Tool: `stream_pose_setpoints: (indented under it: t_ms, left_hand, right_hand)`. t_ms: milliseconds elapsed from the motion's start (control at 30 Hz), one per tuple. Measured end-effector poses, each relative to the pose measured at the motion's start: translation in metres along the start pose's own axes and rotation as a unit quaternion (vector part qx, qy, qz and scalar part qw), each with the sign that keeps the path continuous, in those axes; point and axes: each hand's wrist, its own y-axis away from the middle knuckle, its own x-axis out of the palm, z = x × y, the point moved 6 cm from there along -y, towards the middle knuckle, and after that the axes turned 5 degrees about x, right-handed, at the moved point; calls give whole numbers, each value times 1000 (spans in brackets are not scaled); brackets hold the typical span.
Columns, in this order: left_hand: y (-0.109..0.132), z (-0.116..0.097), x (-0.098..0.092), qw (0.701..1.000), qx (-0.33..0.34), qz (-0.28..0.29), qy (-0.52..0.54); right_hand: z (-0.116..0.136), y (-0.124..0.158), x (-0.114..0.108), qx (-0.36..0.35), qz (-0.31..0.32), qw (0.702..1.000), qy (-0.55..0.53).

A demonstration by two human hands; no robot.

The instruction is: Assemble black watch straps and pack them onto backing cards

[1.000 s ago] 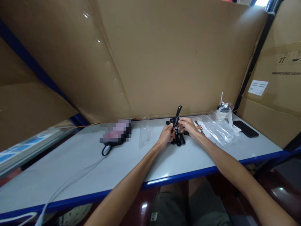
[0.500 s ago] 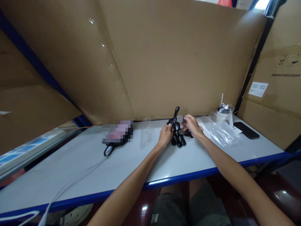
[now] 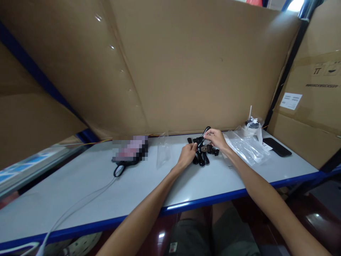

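Observation:
My left hand (image 3: pixel 188 154) is closed on a tool with a glossy black handle (image 3: pixel 206 131), which tilts up and to the right. My right hand (image 3: pixel 216 138) reaches in from the other side, its thumb and fingers pinched near that tool; a small clear or greyish piece seems to be between them, too small to name. Below both hands lie several more black handles (image 3: pixel 201 160) in a loose pile. Beside them on the right sits a black part with a brownish metallic plate (image 3: pixel 205 149). The tool's working end is hidden by my fingers.
Clear plastic bags (image 3: pixel 246 147) and a wrapped cup with a straw (image 3: pixel 252 125) stand right, near a black phone (image 3: pixel 277 147). Another clear bag (image 3: pixel 163 151) lies left of my hands. Further left is a blurred-out device (image 3: pixel 130 153) with a cable. Cardboard (image 3: pixel 181 71) walls the back.
The black handle in my left hand has tipped from nearly upright to the right. My right hand has come closer to it, its fingers now pinched at the tool.

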Motion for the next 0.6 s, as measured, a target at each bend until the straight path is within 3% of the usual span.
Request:
stream_pose_setpoints:
  t_ms: [200, 333, 500, 600]
  left_hand:
    - [5, -7, 0, 994, 46, 36, -96]
    - [7, -9, 1, 988, 68, 71, -117]
    - [6, -10, 2, 992, 75, 87, -49]
    - [5, -6, 6, 994, 38, 103, 19]
  right_hand:
    - [3, 5, 12, -70, 75, 982, 159]
    - [1, 2, 9, -92, 78, 968, 220]
    - [6, -1, 7, -117, 51, 975, 181]
    - [13, -4, -6, -128, -34, 987, 85]
